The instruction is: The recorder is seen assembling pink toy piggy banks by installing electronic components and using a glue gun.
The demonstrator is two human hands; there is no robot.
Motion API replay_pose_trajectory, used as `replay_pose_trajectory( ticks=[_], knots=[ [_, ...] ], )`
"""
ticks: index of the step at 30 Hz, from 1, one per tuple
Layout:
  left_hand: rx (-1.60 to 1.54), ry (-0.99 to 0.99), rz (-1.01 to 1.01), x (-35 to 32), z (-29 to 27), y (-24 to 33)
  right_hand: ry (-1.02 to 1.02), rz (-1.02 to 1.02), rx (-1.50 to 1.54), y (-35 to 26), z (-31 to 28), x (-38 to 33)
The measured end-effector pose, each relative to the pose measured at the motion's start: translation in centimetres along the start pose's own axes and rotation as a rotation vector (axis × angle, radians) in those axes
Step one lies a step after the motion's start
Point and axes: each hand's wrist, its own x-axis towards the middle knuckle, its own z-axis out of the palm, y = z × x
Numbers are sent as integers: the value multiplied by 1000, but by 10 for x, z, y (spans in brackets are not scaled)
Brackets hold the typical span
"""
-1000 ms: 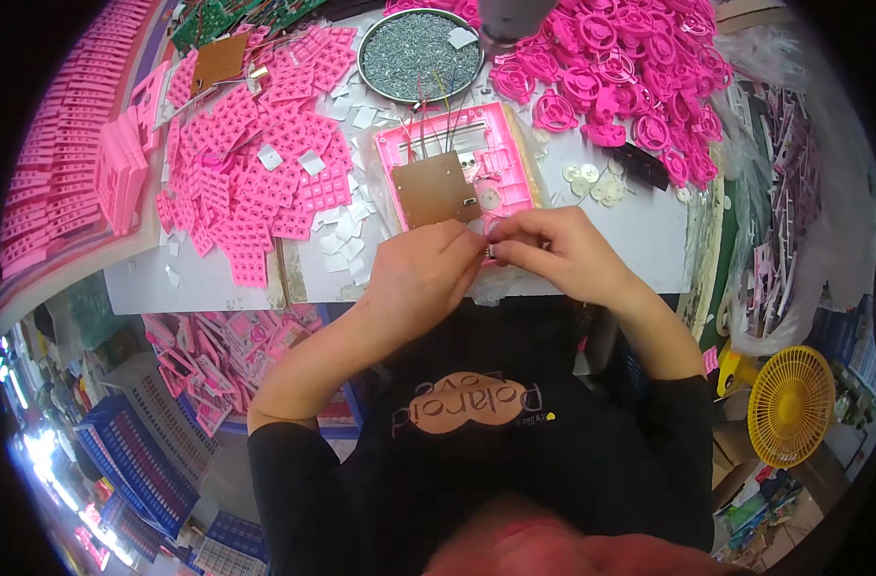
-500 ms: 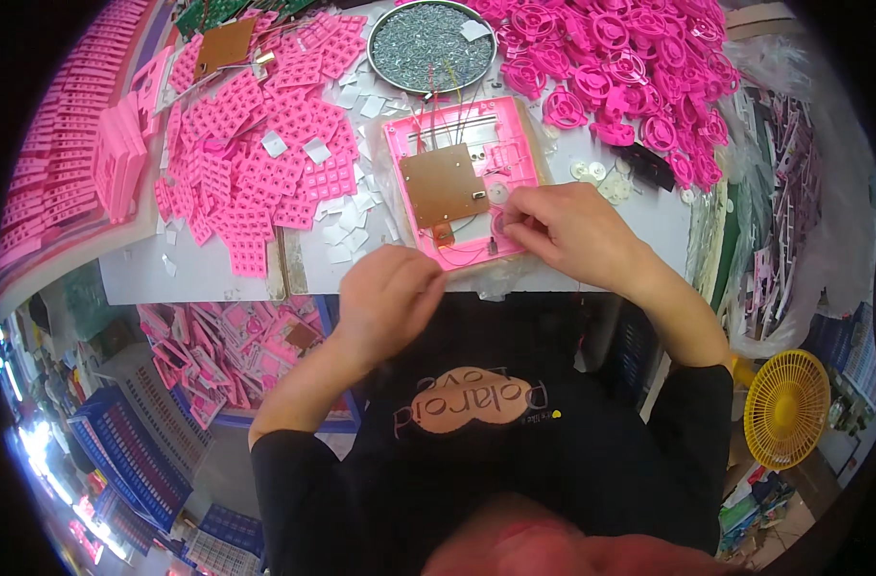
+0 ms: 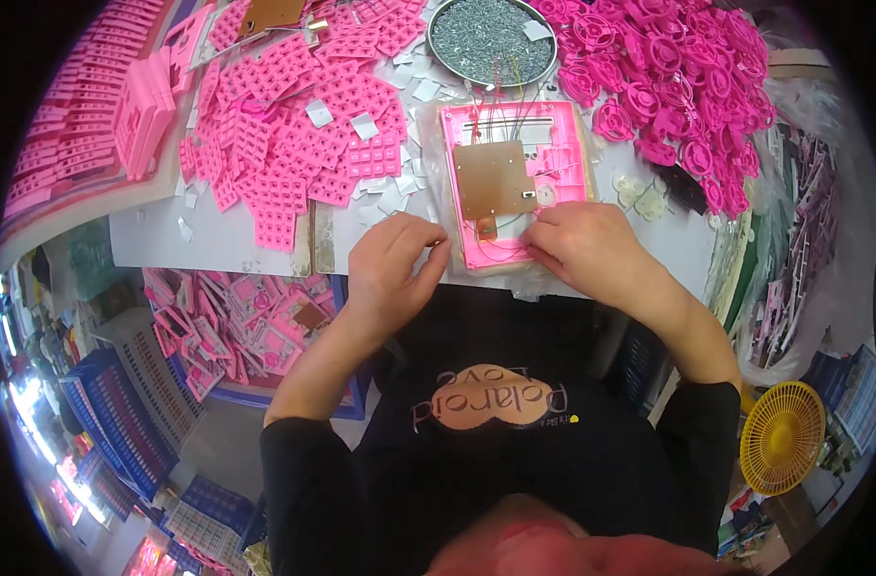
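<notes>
A pink plastic casing lies open on a plastic bag at the table's front edge. Inside it, a brown circuit board sits with thin wires running from its upper end. A small round white part is beside the board. My right hand bends over the casing's lower right corner, fingertips pressed together; what they hold, if anything, is hidden. Just off the casing's lower left side is my left hand, its fingers curled and thumb near the index finger. Anything between them is too small to make out.
Behind the casing stands a round tray of small metal screws. Pink keypad pieces are heaped to the left among white paper squares. Bright pink ring-shaped parts pile up at right, near white discs. A yellow fan stands lower right.
The view has shifted, so the table things appear farther right. My right hand has drawn nearer the casing's lower right corner. My left hand has moved off the casing's lower left corner.
</notes>
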Motion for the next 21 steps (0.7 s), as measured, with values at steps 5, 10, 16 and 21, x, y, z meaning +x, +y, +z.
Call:
replay_pose_trajectory(
  ticks=[5,10,16,21],
  knots=[
    [7,-65,-18,13,3,3,-68,49,6,-1,-4,6],
    [41,-124,14,23,5,6,-65,23,-64,-4,-3,8],
    [112,-261,123,27,-1,2,98,-32,69,-10,4,13],
    [-79,-352,-149,23,-1,-2,269,-10,101,-22,37,22]
  ],
)
